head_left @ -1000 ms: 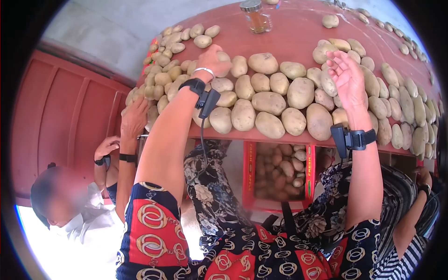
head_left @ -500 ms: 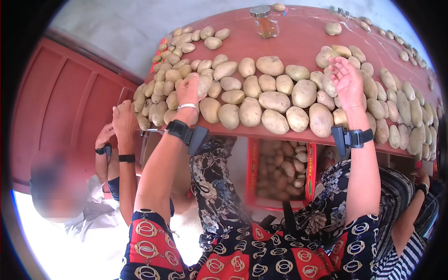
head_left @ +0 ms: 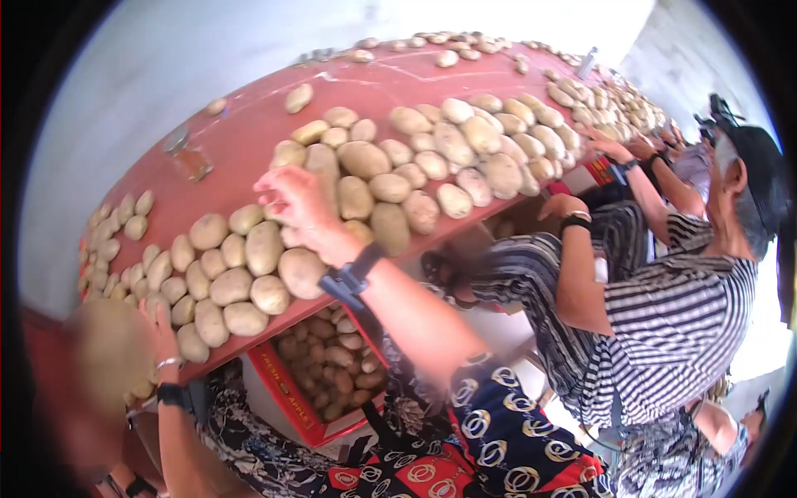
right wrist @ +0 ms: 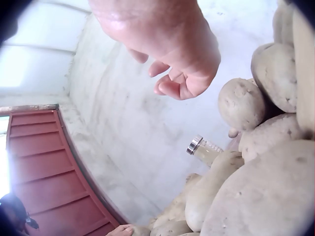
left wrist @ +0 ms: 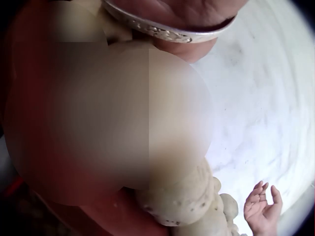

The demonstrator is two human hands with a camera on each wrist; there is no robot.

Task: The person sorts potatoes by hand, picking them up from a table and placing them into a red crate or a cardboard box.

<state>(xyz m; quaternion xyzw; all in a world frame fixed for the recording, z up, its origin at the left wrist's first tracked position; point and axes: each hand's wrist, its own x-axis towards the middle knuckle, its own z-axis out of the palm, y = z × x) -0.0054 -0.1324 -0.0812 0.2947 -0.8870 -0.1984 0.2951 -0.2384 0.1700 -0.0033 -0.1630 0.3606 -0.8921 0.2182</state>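
My left hand (head_left: 162, 332) lies at the left part of the potato layer, fingers fairly straight beside the potatoes (head_left: 228, 286) at the near edge. A silver bracelet (left wrist: 162, 33) circles that wrist in the left wrist view; a large blurred patch hides much of what lies below it. My right hand (head_left: 299, 207) hovers over the potatoes in the middle, palm turned up, fingers loosely curled round nothing. In the right wrist view the same hand (right wrist: 167, 54) hangs above large pale potatoes (right wrist: 266, 191), apart from them.
Potatoes spread along the red table (head_left: 249, 141). A lidded glass jar (head_left: 189, 158) stands further back. Below the edge sits a red crate (head_left: 282, 390) full of potatoes. To the right, a person in a striped shirt (head_left: 664, 332) sits at the table, other people's arms beyond.
The head view has swung right, bringing the striped-shirt person into sight. My left hand first drew left and nearer with a potato beside its fingers. My right hand stays loosely curled over the potatoes.
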